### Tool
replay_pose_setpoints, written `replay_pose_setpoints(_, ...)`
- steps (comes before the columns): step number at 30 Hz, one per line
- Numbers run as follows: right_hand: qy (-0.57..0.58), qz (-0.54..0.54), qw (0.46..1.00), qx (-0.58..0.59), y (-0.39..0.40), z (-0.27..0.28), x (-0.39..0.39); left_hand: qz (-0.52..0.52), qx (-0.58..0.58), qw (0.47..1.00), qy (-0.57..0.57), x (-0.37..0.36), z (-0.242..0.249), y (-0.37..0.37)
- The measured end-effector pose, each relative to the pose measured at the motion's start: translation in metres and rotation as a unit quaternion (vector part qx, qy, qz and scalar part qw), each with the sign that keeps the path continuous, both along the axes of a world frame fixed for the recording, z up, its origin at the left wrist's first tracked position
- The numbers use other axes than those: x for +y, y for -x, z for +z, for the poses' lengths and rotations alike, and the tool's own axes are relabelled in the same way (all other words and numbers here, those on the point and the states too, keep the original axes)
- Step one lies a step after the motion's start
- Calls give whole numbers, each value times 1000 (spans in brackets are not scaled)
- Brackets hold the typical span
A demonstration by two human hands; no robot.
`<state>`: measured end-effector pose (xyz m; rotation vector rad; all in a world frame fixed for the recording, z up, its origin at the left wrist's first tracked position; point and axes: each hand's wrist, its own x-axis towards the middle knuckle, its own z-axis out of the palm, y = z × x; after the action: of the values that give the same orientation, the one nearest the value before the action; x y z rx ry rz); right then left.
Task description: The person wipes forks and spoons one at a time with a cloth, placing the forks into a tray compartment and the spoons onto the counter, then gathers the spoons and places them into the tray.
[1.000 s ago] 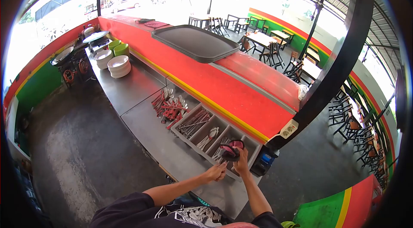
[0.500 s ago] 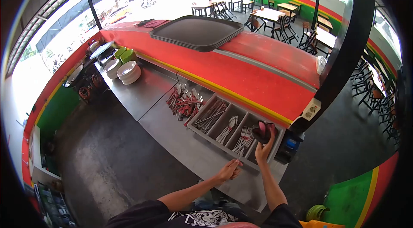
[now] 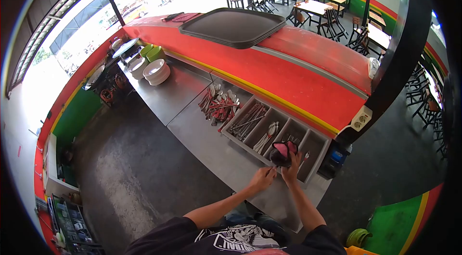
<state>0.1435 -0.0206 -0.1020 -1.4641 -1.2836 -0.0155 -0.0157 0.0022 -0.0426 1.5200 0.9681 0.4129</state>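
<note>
My right hand (image 3: 290, 171) is wrapped round a dark cloth (image 3: 279, 157) with pink inner folds, held above the cutlery tray (image 3: 245, 148). Close beside it, my left hand (image 3: 263, 179) is closed in a pinch at the tray's front edge. Its fingertips meet the cloth's lower side, and what they pinch is too small to make out. Spoons (image 3: 267, 135) lie in one compartment and long thin utensils (image 3: 248, 120) in the leftmost one. The cloth hides much of the forks' compartment. A single spoon (image 3: 305, 158) rests in the rightmost compartment.
A heap of red-handled cutlery (image 3: 219, 105) lies on the steel counter (image 3: 187, 125), left of the tray. Stacked white bowls (image 3: 156, 72) and green containers (image 3: 155, 53) stand farther left. Dark trays (image 3: 233, 26) sit on the red ledge. A black post (image 3: 392, 70) with a socket (image 3: 361, 118) rises at right.
The cloth in my right hand has moved left and lower, over the forks' compartment. My left hand has come up close to it. The whole view has shifted slightly.
</note>
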Motion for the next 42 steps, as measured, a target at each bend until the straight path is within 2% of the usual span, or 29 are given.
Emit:
replay_pose_setpoints(5,-24,-6,999,-48,-32,5,14,-8,-56,998,15,8,-3,-11)
replay_pose_setpoints(8,-1,-42,999,-14,-45,-11,24,-10,-75,997,17,11,-8,-15)
replay_pose_setpoints(10,-28,-54,998,1,-53,-8,33,-10,-66,997,23,13,-9,-18)
replay_pose_setpoints(11,-4,-100,995,5,-62,-39,35,-16,-63,998,19,12,-9,-17)
replay_pose_setpoints(13,-21,-176,984,28,-69,-45,42,-47,-39,998,5,19,-10,-16)
replay_pose_setpoints(17,-78,-249,965,30,-88,-56,44,-87,-25,994,65,37,-10,-25)
replay_pose_setpoints(19,-78,-251,964,46,-94,-50,45,-63,-16,996,57,47,-21,-34)
replay_pose_setpoints(23,-66,-248,964,74,-96,-58,53,-58,43,996,-46,64,-39,-53)
replay_pose_setpoints(26,-42,-244,967,53,-93,-52,55,-57,120,984,-123,75,-69,-63)
replay_pose_setpoints(29,-37,-238,968,75,-94,-53,56,-29,211,941,-262,76,-67,-78)
replay_pose_setpoints(32,-17,-237,966,101,-94,-53,56,-107,311,902,-278,81,-67,-91)
replay_pose_setpoints(37,-18,-254,961,111,-96,-45,55,-87,238,916,-311,80,-86,-99)
replay_pose_setpoints(42,-20,-279,955,100,-100,-54,54,-50,162,932,-321,80,-81,-94)
